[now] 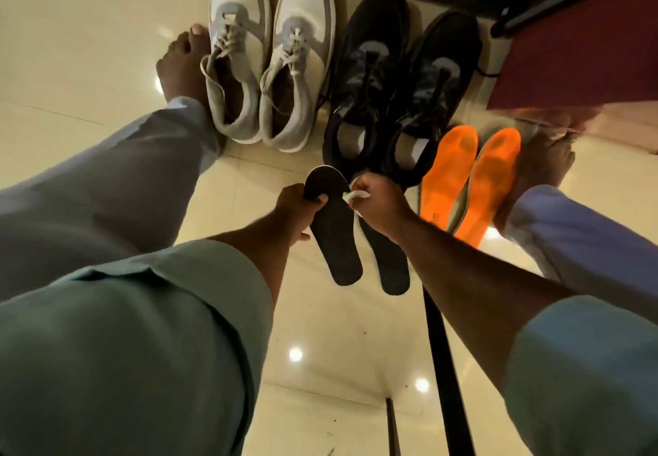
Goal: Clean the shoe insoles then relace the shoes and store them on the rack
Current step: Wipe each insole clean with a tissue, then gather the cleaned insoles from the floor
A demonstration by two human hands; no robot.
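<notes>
Gripping a black insole [331,238] near its rounded upper end, the left hand [295,206] sits at the centre of the frame, thumb on the top face and fingers curled under it; this grip is closed round the insole, which hangs above the floor [89,28]. Just right of it, the right hand [382,199] has its fingers curled round a small white cloth or wipe [356,194], its grip closed on that, held against the insole's right edge. A second black insole [390,267] lies on the floor just below and right of the held one, partly hidden by the right forearm.

Above the hands, in the upper centre of the frame, a pair of black sneakers [398,74] stands side by side with laces loose. Left of them stands a pair of grey-and-white sneakers [270,60], also side by side. Two orange insoles [470,174] lie side by side at centre right, just beside the black sneakers. A bare foot shows at each side of the row, and a dark red cabinet [576,39] fills the upper right corner.
</notes>
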